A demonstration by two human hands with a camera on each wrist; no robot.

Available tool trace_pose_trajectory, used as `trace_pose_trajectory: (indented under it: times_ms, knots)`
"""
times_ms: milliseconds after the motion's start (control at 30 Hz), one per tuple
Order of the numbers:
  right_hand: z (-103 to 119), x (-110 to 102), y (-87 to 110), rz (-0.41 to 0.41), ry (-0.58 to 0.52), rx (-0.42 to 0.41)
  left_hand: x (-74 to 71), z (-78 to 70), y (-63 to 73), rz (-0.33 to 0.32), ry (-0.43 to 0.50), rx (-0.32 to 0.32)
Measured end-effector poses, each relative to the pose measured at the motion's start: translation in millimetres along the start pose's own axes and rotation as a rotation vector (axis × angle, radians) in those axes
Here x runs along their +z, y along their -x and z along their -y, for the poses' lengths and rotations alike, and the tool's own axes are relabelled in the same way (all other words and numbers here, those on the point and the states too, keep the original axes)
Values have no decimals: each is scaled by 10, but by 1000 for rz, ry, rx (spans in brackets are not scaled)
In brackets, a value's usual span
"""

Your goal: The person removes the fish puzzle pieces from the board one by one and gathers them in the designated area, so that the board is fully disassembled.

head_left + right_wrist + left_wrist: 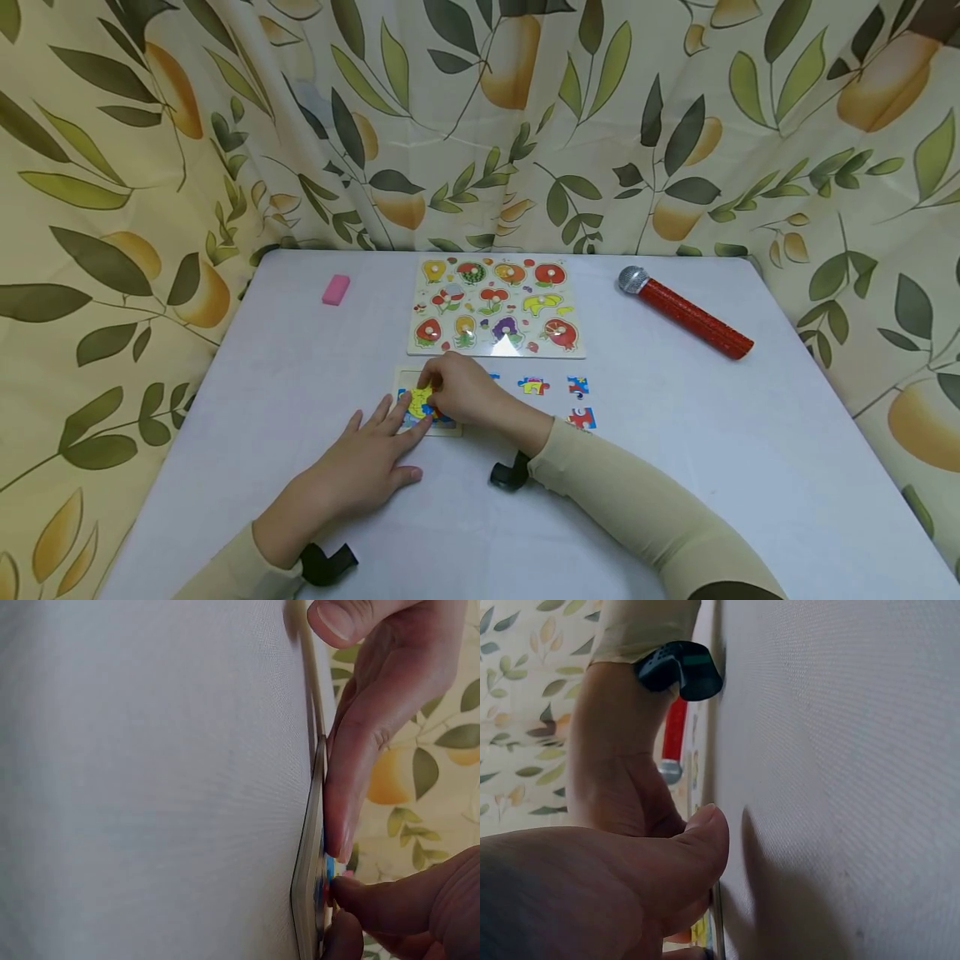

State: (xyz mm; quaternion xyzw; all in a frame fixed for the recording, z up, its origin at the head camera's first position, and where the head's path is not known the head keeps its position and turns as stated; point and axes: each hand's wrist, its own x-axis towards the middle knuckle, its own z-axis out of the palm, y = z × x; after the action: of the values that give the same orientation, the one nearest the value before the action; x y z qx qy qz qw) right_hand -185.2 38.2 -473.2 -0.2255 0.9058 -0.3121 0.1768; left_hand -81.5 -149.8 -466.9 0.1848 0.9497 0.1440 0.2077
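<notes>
A small jigsaw puzzle board [405, 379] with a pale frame and a yellow-and-blue picture lies mid-table, partly covered by both hands. My left hand [363, 462] rests on it with straight, spread fingers. From the right, my right hand [468, 393] bends its thumb and fingers down at the picture, pinching a puzzle piece [331, 889] seen edge-on in the right wrist view. Most of that piece is hidden. To the right lie loose puzzle pieces: a yellow-and-red one [534, 386], a blue one [578, 386] and a red one [582, 417]. Another peeks out beside my right hand.
A fruit puzzle board [416, 287] lies behind the small one. At the back right is a red microphone [693, 321], and at the back left a pink block [336, 290]. A patterned curtain [465, 133] hangs behind the white-covered table [637, 500].
</notes>
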Motion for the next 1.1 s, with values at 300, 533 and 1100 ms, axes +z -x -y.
trace_pose_trajectory:
  times_ms: [300,533,1100]
  knots:
    - [-42,15,0,-42,-40,-2,20,3,-15,-14,-15,0]
    - [-34,3,18,-55,-76,-2,37,17,-15,-16,-23,-3]
    - [-105,-178,30,-33,-435,103,39,15,-10,-17,-15,-6]
